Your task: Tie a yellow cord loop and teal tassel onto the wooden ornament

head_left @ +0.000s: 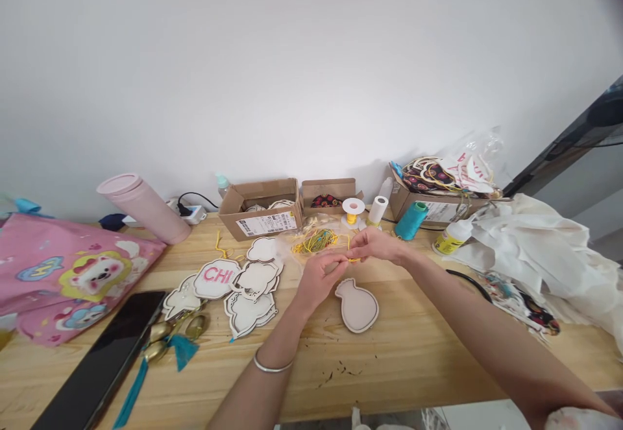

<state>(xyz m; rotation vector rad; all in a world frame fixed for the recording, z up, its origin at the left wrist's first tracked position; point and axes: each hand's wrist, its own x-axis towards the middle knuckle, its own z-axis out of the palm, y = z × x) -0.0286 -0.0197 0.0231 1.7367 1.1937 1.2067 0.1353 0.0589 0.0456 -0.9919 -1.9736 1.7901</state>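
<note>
My left hand (321, 275) and my right hand (377, 246) meet above the middle of the table, fingers pinched together on a thin yellow cord (357, 259). Just behind them lies a clear bag with a tangled bundle of yellow and green cords (316, 242). In front of my hands a pouch-shaped pale piece with a raised rim (360, 308) rests flat on the wood. To the left are several overlapping pale cut-out shapes (256, 279), one with pink letters "CHI" (217, 276).
Along the wall stand an open cardboard box (263, 226), a spool of yellow cord (351, 217), a teal thread cone (411, 220), a glue bottle (452, 237) and a filled box (423, 206). White fabric (540, 255) covers the right side; a phone (104, 358) and brass bells (158, 342) lie left.
</note>
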